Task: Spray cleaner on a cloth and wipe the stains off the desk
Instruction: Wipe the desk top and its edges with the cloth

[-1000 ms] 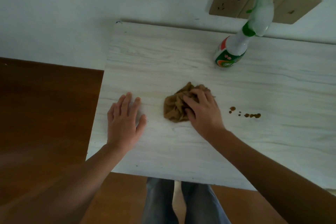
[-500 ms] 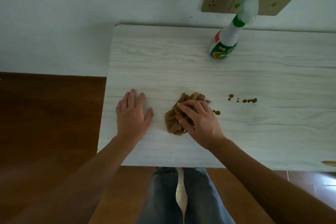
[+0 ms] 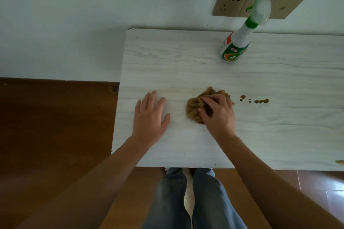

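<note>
Brown cloth [image 3: 195, 108] in curled R hand [image 3: 220, 115]; L hand [image 3: 149, 117] flat on desk [image 3: 270, 135].

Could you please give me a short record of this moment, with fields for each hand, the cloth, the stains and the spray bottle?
left hand: flat on the desk, fingers straight, apart from the cloth
right hand: grips the cloth from above, fingers curled
cloth: brown, crumpled, lying on the desk
stains: brown spots just right of the cloth, not yet wiped
spray bottle: upright at the desk's far edge, before the wall sockets, untouched
</note>
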`<action>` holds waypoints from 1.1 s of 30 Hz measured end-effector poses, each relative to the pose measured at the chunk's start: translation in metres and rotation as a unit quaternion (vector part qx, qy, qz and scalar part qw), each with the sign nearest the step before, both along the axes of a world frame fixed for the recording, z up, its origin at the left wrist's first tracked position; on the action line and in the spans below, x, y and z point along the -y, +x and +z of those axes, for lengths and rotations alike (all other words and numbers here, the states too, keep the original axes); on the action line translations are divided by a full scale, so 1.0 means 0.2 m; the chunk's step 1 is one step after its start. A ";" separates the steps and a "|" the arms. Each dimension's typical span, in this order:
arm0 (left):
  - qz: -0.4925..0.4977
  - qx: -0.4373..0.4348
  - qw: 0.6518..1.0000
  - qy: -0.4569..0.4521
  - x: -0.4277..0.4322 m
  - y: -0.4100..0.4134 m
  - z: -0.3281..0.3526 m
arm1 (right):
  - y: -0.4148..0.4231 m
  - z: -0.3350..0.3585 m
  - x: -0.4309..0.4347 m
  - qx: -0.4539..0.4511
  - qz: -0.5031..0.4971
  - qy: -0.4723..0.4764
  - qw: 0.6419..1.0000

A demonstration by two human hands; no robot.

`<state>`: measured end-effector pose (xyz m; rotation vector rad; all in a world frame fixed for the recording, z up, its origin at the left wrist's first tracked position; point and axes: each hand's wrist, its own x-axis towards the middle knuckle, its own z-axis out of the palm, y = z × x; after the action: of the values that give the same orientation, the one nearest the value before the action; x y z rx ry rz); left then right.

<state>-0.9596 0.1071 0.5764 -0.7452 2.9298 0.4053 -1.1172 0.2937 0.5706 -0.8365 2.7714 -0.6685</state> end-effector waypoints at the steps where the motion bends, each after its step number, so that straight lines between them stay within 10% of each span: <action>1: -0.016 -0.006 1.000 0.002 -0.03 0.00 -0.01 | 0.03 0.00 0.01 0.005 0.001 0.011 1.000; 12: -0.048 0.019 0.998 -0.019 -0.11 0.02 -0.07 | 0.20 -0.06 -0.15 -0.059 0.129 0.006 0.990; 22: -0.012 0.035 0.999 -0.004 -0.16 -0.02 -0.05 | -0.24 -0.04 -0.33 -0.041 -0.123 0.025 0.991; 33: -0.038 0.008 0.999 -0.014 -0.42 -0.12 -0.07 | -0.11 -0.07 -0.43 -0.062 0.255 -0.026 0.965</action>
<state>-0.9828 0.1917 0.5621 -0.6337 2.9430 0.3514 -1.1396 0.3788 0.5570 -1.5711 2.4752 -0.6045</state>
